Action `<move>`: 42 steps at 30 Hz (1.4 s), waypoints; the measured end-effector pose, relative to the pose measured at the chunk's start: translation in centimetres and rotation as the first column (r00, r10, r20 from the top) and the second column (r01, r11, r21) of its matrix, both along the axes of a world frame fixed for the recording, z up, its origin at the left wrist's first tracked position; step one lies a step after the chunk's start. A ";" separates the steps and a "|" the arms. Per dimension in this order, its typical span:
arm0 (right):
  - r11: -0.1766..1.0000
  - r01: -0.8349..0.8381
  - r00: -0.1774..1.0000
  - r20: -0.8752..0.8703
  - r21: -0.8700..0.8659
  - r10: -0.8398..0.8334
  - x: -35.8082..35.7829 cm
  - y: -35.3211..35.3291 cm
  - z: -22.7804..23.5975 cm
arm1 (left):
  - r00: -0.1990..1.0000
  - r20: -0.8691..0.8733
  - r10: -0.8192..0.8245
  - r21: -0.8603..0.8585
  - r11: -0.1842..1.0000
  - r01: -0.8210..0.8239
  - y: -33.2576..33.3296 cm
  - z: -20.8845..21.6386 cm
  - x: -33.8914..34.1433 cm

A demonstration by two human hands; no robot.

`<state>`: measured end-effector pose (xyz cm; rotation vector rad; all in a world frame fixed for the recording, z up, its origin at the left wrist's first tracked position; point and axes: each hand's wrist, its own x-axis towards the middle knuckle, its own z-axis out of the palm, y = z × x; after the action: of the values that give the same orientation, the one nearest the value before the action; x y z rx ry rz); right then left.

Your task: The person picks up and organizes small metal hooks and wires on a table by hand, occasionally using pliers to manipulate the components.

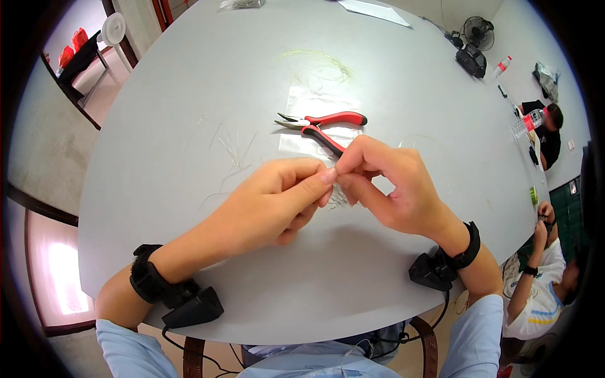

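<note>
My left hand (277, 196) and my right hand (398, 189) meet over the middle of the table, fingertip to fingertip. Each one is closed in a pinch of thumb and forefinger. What they pinch is too small to make out. Just beyond my hands, bent-nose pliers (334, 120) with red and black handles lie on a clear plastic bag (301, 97), jaws slightly apart and pointing left. A little pile of thin metal pieces (338, 198) shows partly between and below my hands.
Loose thin wire pieces (234, 151) lie left of the pliers. Beyond them is a yellowish wire coil (324, 68). A white sheet (375, 11) and a black device (471, 61) are at the far side. Bottles and two people are at the right.
</note>
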<state>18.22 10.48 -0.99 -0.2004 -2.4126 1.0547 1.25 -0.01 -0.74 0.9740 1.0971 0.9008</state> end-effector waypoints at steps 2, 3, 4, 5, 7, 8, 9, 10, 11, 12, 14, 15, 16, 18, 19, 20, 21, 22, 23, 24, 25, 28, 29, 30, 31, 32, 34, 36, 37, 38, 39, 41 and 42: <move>0.999 0.006 1.000 -0.006 -0.038 -0.007 0.0 0.1 -0.1 | 0.994 -0.102 0.038 0.110 0.994 -0.026 0.0 0.0 -0.2; 0.999 0.004 1.000 -0.002 -0.048 -0.004 0.0 0.1 -0.1 | 0.994 -0.101 0.038 0.110 0.994 -0.026 0.0 0.1 -0.2; 0.998 0.002 1.000 0.003 -0.057 -0.001 0.0 0.2 -0.1 | 0.987 -0.147 0.070 0.150 0.988 -0.048 0.0 0.2 -0.2; 0.998 0.002 1.000 0.003 -0.056 -0.001 0.0 0.1 0.0 | 0.976 -0.191 0.104 0.190 0.980 -0.067 0.0 0.2 -0.1; 0.974 0.067 0.998 0.030 -0.218 -0.062 -0.1 0.0 0.0 | 0.970 -0.199 0.139 0.234 0.968 -0.091 0.1 -0.2 -0.3; 0.974 0.067 0.998 0.030 -0.218 -0.062 -0.1 0.1 -0.1 | 0.963 -0.206 0.174 0.278 0.954 -0.113 0.2 -0.4 -0.3; 0.965 0.068 0.997 0.050 -0.253 -0.057 0.0 0.3 -0.2 | 0.962 -0.207 0.175 0.278 0.954 -0.114 0.1 -0.3 -0.4; 0.955 0.070 0.996 0.069 -0.287 -0.052 0.1 0.5 -0.3 | 0.952 -0.236 0.196 0.292 0.949 -0.123 0.0 -0.1 -0.4; 0.956 0.068 0.996 0.068 -0.287 -0.051 0.1 0.6 -0.2 | 0.940 -0.263 0.216 0.305 0.943 -0.132 0.0 0.0 -0.5; 0.946 0.077 0.994 0.092 -0.316 -0.050 0.2 0.7 -0.1 | 0.940 -0.263 0.216 0.306 0.943 -0.131 0.0 -0.1 -0.4; 0.935 0.087 0.992 0.117 -0.345 -0.049 0.2 0.8 0.1 | 0.886 -0.359 0.294 0.405 0.904 -0.136 0.0 -0.4 -0.4; 0.932 0.099 0.992 0.105 -0.350 -0.066 0.2 0.8 0.1 | 0.886 -0.359 0.293 0.405 0.904 -0.135 0.1 -0.6 -0.4; 0.928 0.111 0.992 0.093 -0.355 -0.083 0.1 0.8 0.1 | 0.858 -0.394 0.329 0.453 0.882 -0.131 0.1 -0.9 -0.4; 0.919 0.103 0.992 0.101 -0.381 -0.069 0.2 0.8 0.4 | 0.827 -0.426 0.366 0.499 0.858 -0.123 0.2 -1.0 -0.4; 0.909 0.095 0.993 0.108 -0.407 -0.055 0.2 0.8 0.4 | 0.828 -0.421 0.371 0.496 0.858 -0.132 0.1 -1.0 -0.4; 0.909 0.094 0.993 0.108 -0.406 -0.055 0.1 0.8 0.4 | 0.829 -0.415 0.375 0.493 0.859 -0.141 0.1 -1.0 -0.3; 0.903 0.105 0.993 0.098 -0.417 -0.070 0.0 0.7 0.3 | 0.829 -0.415 0.374 0.493 0.859 -0.140 0.0 -1.0 -0.4; 0.897 0.116 0.992 0.088 -0.427 -0.086 0.0 0.6 0.3 | 0.830 -0.426 0.359 0.476 0.869 -0.132 0.0 -0.8 -0.5; 0.897 0.117 0.992 0.088 -0.427 -0.088 0.0 0.6 0.3 | 0.831 -0.436 0.345 0.460 0.879 -0.124 0.0 -0.8 -0.6; 0.891 0.128 0.991 0.098 -0.436 -0.094 -0.1 0.6 0.3 | 0.831 -0.436 0.346 0.460 0.879 -0.125 0.0 -0.8 -0.6; 0.885 0.138 0.989 0.109 -0.444 -0.100 -0.1 0.6 0.3 | 0.833 -0.436 0.341 0.461 0.879 -0.119 0.0 -0.8 -0.6; 0.880 0.150 0.987 0.116 -0.451 -0.109 0.0 0.7 0.4 | 0.840 -0.431 0.329 0.463 0.880 -0.107 0.0 -0.9 -0.6; 0.880 0.151 0.987 0.116 -0.451 -0.110 0.0 0.7 0.3 | 0.845 -0.427 0.321 0.463 0.880 -0.101 0.0 -0.9 -0.6; 0.883 0.149 0.987 0.116 -0.444 -0.108 0.0 0.7 0.3 | 0.845 -0.427 0.321 0.463 0.880 -0.101 0.0 -0.9 -0.6; 0.887 0.147 0.988 0.116 -0.438 -0.106 0.0 0.7 0.3 | 0.851 -0.423 0.312 0.455 0.885 -0.098 0.0 -0.8 -0.5; 0.887 0.147 0.988 0.115 -0.438 -0.106 0.0 0.7 0.3 | 0.856 -0.419 0.303 0.448 0.889 -0.095 0.0 -0.8 -0.5; 0.880 0.173 0.984 0.107 -0.443 -0.140 -0.1 0.8 0.2 | 0.861 -0.414 0.294 0.435 0.895 -0.097 0.0 -0.8 -0.6; 0.869 0.182 0.983 0.104 -0.459 -0.151 -0.1 1.0 0.0 | 0.867 -0.409 0.284 0.424 0.901 -0.096 0.0 -0.8 -0.6; 0.859 0.192 0.981 0.102 -0.475 -0.163 0.0 1.1 -0.1 | 0.889 -0.370 0.269 0.388 0.914 -0.116 0.0 -0.7 -0.6; 0.859 0.194 0.981 0.103 -0.474 -0.165 0.0 1.1 0.0 | 0.909 -0.331 0.255 0.350 0.927 -0.133 0.0 -0.7 -0.6; 0.862 0.195 0.981 0.091 -0.468 -0.172 -0.1 1.2 0.0 | 0.908 -0.331 0.256 0.350 0.927 -0.134 0.1 -0.7 -0.6; 0.865 0.195 0.981 0.080 -0.462 -0.179 -0.2 1.3 0.0 | 0.906 -0.315 0.281 0.344 0.924 -0.167 0.1 -0.7 -0.7; 0.859 0.186 0.982 0.057 -0.478 -0.181 -0.2 1.3 -0.1 | 0.906 -0.315 0.281 0.344 0.924 -0.167 0.2 -0.9 -0.8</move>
<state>18.03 11.81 -1.11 -0.5944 -2.0432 1.5466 0.47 0.18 -1.65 1.3283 1.4303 1.1383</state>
